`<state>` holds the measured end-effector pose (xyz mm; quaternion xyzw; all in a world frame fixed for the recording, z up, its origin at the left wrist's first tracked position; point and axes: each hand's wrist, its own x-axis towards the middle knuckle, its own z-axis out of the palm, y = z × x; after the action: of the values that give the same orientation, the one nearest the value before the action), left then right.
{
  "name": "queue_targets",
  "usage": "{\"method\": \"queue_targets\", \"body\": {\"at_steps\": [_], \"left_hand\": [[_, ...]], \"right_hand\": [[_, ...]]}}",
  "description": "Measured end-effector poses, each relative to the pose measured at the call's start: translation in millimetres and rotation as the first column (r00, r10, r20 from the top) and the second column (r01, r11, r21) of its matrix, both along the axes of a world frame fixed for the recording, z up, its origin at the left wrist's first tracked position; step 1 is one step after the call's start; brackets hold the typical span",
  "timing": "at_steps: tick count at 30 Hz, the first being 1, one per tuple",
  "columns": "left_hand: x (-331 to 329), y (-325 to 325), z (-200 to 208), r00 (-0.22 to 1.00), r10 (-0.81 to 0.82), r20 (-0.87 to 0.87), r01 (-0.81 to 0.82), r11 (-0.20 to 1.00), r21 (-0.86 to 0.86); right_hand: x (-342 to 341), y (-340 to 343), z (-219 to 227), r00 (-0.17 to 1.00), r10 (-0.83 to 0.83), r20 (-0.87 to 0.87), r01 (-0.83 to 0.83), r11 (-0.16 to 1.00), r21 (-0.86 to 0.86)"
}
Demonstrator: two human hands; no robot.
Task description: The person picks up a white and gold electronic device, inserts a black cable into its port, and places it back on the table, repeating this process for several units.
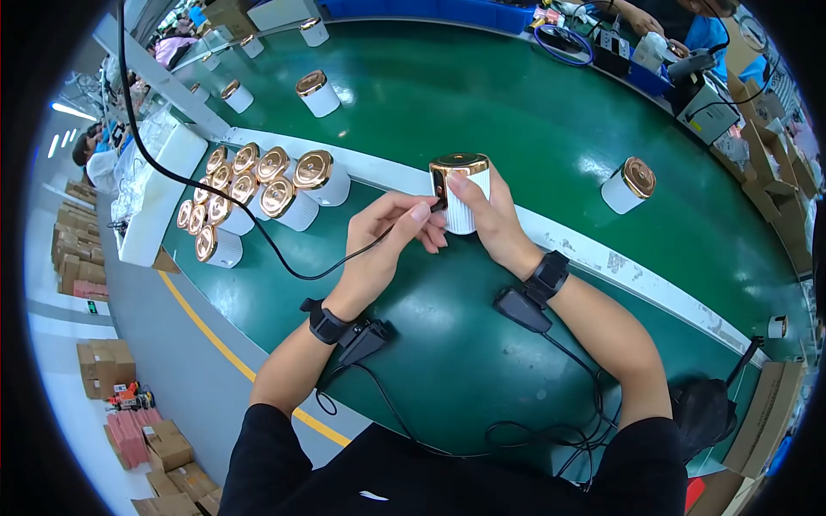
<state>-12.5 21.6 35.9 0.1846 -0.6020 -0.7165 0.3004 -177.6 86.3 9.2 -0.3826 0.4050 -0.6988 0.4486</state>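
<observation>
My right hand [497, 219] is closed around a white ribbed canister-shaped device [461, 222] with a shiny gold top, holding it upright above the white rail, thumb on its front. My left hand [379, 236] pinches the plug end of a black cable [297, 275] against the device's gold-trimmed side. Whether the plug sits inside a socket is hidden by the fingers. From there the cable loops left and up past the top of the view. A black wrist strap is on each forearm, the left strap [329, 323] and the right strap [549, 273], both with small black boxes.
Several similar gold-topped devices [292, 211] stand grouped on the green table at left. More ride on the green belt [533, 112] beyond the white rail [619, 267], one device [628, 186] at right. Black wires [585, 439] lie near my right elbow. A co-worker's hand [644, 21] shows at far right.
</observation>
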Motion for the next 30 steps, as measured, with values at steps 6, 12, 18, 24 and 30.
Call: {"method": "queue_targets", "body": {"at_steps": [6,12,18,24,30], "left_hand": [[-3,3,4,0.998,0.06,0.013,-0.058,0.993,-0.099],[-10,0,-19,0.991,0.113,0.067,-0.094,0.968,-0.231],[11,-5,-15,0.982,0.177,0.06,-0.157,0.957,-0.245],[-5,0,-12,0.984,0.18,0.009,-0.174,0.963,-0.205],[-2,-4,-18,0.978,0.194,0.083,-0.17,0.958,-0.229]], "right_hand": [[1,-1,-4,0.996,-0.069,-0.063,0.067,0.997,-0.039],[-9,0,-19,0.95,-0.125,-0.286,0.099,0.99,-0.104],[-22,-12,-11,0.896,-0.261,-0.359,0.249,0.965,-0.081],[-94,5,4,0.679,-0.609,-0.41,0.642,0.763,-0.07],[-103,11,15,0.01,-0.774,-0.634,0.651,0.486,-0.583]]}}
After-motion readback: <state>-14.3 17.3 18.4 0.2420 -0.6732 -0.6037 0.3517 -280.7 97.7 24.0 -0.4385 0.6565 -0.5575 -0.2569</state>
